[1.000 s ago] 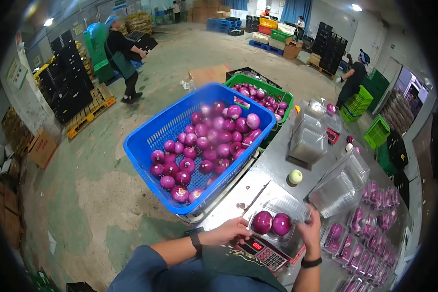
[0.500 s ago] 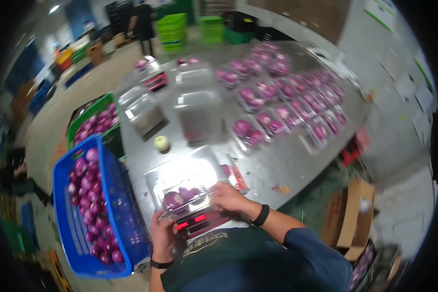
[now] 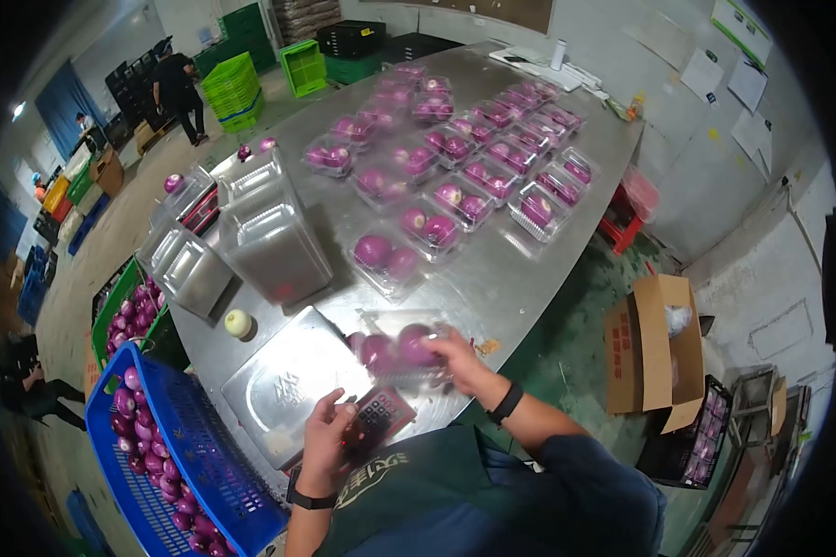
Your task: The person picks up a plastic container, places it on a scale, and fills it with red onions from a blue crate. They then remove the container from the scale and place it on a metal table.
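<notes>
My right hand (image 3: 463, 364) grips the right end of a clear plastic clamshell box (image 3: 401, 371) with two purple onions (image 3: 377, 354) in it. The box is lifted, somewhat blurred, to the right of the scale's bare metal platform (image 3: 283, 385). My left hand (image 3: 328, 432) holds nothing, its thumb and fingers apart, beside the red keypad panel (image 3: 379, 420) at the scale's near side. A pale peeled onion (image 3: 238, 323) lies on the table beyond the platform.
Filled clamshell boxes (image 3: 437, 229) stand in rows across the steel table (image 3: 520, 278). Stacked empty boxes (image 3: 274, 246) stand at the left. A blue crate (image 3: 215, 436) of onions and a green crate (image 3: 163, 336) flank the table's left edge. A cardboard box (image 3: 655, 348) sits at right.
My right hand has carried the onion box off the scale platform to the right. My left hand has let go of the box and stays near the keypad. The camera view has turned right.
</notes>
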Action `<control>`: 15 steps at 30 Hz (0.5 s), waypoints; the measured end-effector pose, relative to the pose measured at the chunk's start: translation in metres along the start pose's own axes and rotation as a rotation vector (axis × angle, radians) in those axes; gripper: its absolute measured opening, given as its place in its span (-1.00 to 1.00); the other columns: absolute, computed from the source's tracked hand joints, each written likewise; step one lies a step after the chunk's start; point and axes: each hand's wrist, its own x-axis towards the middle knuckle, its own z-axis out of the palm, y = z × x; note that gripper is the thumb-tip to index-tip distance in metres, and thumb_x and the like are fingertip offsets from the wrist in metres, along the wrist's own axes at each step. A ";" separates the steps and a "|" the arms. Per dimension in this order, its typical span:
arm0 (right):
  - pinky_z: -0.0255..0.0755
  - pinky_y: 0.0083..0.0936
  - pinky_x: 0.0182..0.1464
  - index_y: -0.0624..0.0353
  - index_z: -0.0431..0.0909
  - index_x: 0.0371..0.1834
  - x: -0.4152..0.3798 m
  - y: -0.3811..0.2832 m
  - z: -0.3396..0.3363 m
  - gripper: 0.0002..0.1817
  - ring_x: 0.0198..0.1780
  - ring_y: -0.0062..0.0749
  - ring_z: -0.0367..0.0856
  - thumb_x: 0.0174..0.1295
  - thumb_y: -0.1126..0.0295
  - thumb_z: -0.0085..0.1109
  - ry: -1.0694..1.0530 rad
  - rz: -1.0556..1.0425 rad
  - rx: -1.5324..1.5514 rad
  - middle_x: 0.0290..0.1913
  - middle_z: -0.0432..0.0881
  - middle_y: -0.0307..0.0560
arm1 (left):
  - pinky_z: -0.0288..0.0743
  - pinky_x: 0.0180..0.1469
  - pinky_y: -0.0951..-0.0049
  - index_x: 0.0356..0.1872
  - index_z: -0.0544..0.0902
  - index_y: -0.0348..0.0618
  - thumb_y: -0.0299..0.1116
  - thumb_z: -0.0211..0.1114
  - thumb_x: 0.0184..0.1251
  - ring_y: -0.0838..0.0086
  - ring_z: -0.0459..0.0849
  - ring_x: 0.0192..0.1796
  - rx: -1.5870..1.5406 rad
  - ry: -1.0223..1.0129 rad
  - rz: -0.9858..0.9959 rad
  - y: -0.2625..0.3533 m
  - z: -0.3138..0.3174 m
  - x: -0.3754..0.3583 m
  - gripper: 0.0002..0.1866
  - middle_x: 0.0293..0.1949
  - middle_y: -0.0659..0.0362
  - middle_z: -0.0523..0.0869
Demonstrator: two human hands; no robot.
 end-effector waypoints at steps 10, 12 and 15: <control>0.33 -0.04 0.44 0.20 0.15 0.58 0.127 -0.087 -0.190 -0.01 0.49 0.07 0.31 0.17 0.03 0.46 0.846 -0.456 -0.757 0.47 0.32 0.18 | 0.53 -0.30 0.59 0.05 0.64 -0.33 -0.51 0.39 0.38 0.62 0.60 -0.40 0.022 0.466 0.209 0.030 -0.032 -0.050 -0.73 -0.34 0.23 0.68; 0.29 -0.14 0.47 0.19 0.13 0.60 0.106 -0.114 -0.165 0.04 0.52 0.13 0.25 0.10 0.09 0.50 1.008 -0.580 -1.355 0.52 0.26 0.18 | 0.55 -0.31 0.57 0.05 0.64 -0.34 -0.51 0.39 0.39 0.61 0.61 -0.40 0.133 0.572 0.326 0.031 -0.055 -0.064 -0.74 -0.33 0.23 0.68; 0.14 0.13 0.53 -0.04 0.25 0.58 0.121 -0.120 -0.165 -0.07 0.63 0.06 0.07 0.10 0.17 0.48 0.809 -0.665 -1.663 0.58 0.23 0.08 | 0.57 -0.30 0.55 0.06 0.65 -0.31 -0.52 0.36 0.43 0.59 0.64 -0.30 0.278 0.796 0.478 0.030 -0.096 -0.094 -0.76 -0.21 0.22 0.70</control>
